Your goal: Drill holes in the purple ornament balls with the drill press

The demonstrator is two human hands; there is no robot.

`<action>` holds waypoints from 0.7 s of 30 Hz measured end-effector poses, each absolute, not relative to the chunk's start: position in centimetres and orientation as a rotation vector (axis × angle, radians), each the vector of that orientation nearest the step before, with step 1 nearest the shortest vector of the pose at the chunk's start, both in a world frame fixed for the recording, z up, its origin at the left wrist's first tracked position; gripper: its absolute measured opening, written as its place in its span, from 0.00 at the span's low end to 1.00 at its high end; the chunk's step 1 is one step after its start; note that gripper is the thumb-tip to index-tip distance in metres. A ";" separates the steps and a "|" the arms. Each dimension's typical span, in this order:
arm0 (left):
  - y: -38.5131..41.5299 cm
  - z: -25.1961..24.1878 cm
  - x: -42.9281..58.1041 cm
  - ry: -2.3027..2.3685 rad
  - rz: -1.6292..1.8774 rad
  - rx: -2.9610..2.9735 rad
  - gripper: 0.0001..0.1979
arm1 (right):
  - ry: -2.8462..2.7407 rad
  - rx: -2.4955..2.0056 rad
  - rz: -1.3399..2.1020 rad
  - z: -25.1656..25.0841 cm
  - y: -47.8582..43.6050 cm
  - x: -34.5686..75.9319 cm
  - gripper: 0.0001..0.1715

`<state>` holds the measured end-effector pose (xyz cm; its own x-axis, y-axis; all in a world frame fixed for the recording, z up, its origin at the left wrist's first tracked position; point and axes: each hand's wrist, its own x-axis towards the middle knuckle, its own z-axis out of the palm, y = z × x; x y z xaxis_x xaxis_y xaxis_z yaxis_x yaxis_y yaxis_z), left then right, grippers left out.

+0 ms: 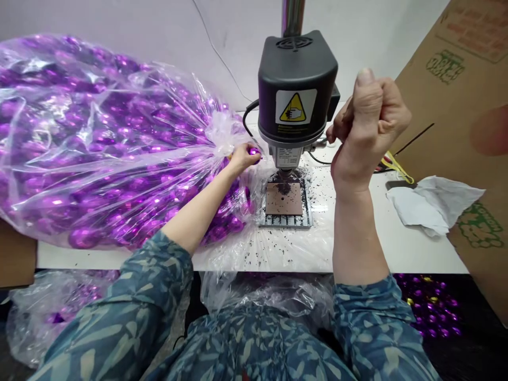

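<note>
My left hand (243, 157) reaches into the mouth of a big clear plastic bag (99, 148) full of shiny purple balls, its fingers closed on one purple ball (254, 152). My right hand (367, 124) is raised in a fist to the right of a black bench drill (297, 87), gripped round its feed lever, which is mostly hidden. Under the drill's bit lies a brown block (283, 198) on the slotted metal base (286, 219), with dark shavings scattered around.
A white table (397, 248) carries the drill. A crumpled white cloth (432, 203) lies at the right, beside a large cardboard box (468, 132). More purple balls sit in plastic below the table's front edge (432, 307). A cable runs behind the drill.
</note>
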<state>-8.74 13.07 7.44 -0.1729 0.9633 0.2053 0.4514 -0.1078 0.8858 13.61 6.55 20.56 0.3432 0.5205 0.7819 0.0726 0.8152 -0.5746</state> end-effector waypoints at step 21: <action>-0.5 2.4 -2.9 1.196 1.267 1.118 0.23 | -1.183 -0.569 0.348 20.5 6.0 13.4 0.41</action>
